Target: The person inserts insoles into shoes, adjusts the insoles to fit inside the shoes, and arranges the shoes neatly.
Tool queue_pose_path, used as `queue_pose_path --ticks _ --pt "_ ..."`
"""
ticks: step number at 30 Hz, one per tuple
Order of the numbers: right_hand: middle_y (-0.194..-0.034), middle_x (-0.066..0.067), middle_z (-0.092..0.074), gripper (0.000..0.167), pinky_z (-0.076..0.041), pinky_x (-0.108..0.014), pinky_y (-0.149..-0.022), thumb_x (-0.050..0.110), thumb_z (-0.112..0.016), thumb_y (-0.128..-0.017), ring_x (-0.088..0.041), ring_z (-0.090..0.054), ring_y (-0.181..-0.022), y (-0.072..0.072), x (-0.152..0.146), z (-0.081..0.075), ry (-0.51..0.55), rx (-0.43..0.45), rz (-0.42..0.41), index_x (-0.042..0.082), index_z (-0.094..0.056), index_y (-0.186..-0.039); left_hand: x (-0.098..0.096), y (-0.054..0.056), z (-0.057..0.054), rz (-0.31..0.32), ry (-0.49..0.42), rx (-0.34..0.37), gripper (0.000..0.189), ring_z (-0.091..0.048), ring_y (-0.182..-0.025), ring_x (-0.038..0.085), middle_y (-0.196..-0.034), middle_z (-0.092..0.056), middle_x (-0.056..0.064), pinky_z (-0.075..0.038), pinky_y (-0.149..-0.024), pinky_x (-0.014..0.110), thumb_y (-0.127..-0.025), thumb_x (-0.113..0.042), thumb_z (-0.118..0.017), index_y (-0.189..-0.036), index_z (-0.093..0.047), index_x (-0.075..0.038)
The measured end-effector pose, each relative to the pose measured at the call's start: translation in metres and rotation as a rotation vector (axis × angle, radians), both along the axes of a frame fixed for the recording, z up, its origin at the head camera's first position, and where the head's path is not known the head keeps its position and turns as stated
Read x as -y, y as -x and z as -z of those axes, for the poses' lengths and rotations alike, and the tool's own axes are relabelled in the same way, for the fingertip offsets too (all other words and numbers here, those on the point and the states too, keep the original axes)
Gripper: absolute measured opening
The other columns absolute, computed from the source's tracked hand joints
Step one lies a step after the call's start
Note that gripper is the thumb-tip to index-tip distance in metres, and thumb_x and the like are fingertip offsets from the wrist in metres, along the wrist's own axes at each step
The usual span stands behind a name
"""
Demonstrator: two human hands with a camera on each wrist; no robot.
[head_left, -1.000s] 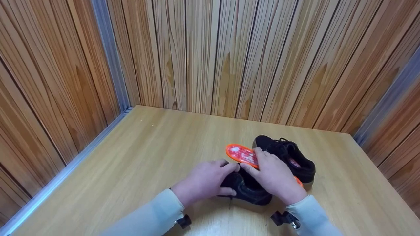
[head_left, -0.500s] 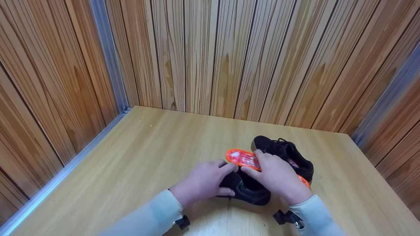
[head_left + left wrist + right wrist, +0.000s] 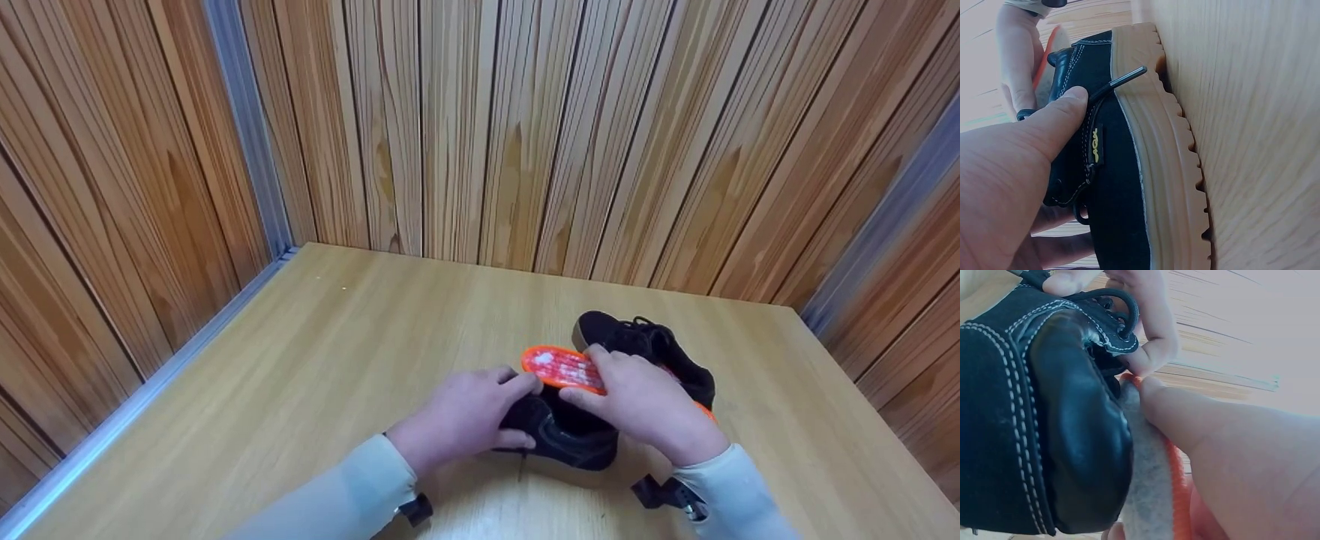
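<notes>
A black lace-up shoe (image 3: 581, 446) with white stitching stands on the table, toe pointing left. Its thick tan sole (image 3: 1165, 163) shows in the left wrist view. My left hand (image 3: 465, 412) grips the shoe over its lacing, thumb on the near side and fingers across the far side. Between thumb and fingers my right hand (image 3: 641, 401) holds an insole (image 3: 561, 367), red and white on top with an orange rim. Its rounded end sticks out to the left, above the shoe's opening. In the right wrist view the insole's grey underside (image 3: 1151, 489) faces the padded black collar (image 3: 1084, 422).
A second black shoe (image 3: 634, 334) stands just behind and to the right, partly covered by my right hand, with something red inside. The wooden table (image 3: 360, 337) meets wood-panelled walls (image 3: 457, 135) at the back and sides. Small light specks lie at its far left.
My right hand and the insole have shifted slightly right and toward me, the insole's rounded end coming lower over the shoe. The left hand keeps its grip in place.
</notes>
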State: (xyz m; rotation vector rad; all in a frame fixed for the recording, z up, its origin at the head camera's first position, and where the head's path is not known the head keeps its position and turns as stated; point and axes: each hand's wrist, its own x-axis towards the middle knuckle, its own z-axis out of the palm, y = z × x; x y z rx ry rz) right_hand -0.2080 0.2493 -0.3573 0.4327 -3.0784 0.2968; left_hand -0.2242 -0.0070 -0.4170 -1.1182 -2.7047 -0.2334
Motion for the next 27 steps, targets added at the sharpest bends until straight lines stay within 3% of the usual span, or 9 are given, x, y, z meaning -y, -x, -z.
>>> queue_pose_path --ticks 14,22,27 --pt "-0.129 -0.017 -0.075 0.091 -0.060 -0.054 -0.095 0.071 -0.071 -0.096 -0.026 -0.071 -0.105 -0.004 -0.005 -0.007 -0.001 0.012 -0.020 0.002 -0.055 -0.155 0.000 0.000 0.000 -0.004 -0.012 0.012 0.065 -0.076 -0.108 0.023 -0.132 -0.073 0.004 -0.065 -0.087 0.043 -0.093 -0.068 -0.077 -0.143 -0.056 -0.032" --pt "-0.130 -0.018 -0.075 0.091 -0.060 -0.054 -0.095 0.070 -0.072 -0.096 -0.025 -0.071 -0.103 -0.007 -0.008 -0.011 -0.015 0.030 -0.040 0.001 -0.056 -0.153 0.001 -0.001 0.001 -0.008 -0.017 0.013 0.066 -0.075 -0.103 0.022 -0.128 -0.073 0.003 -0.065 -0.085 0.042 -0.092 -0.068 -0.077 -0.143 -0.056 -0.032" --pt "-0.120 -0.014 -0.077 0.087 -0.060 -0.052 -0.090 0.067 -0.076 -0.094 -0.023 -0.070 -0.097 -0.009 -0.009 -0.014 -0.021 0.025 -0.044 0.002 -0.059 -0.149 0.001 0.000 0.001 -0.003 -0.021 0.003 0.065 -0.074 -0.100 0.021 -0.125 -0.072 0.003 -0.065 -0.083 0.041 -0.092 -0.068 -0.077 -0.142 -0.056 -0.032"
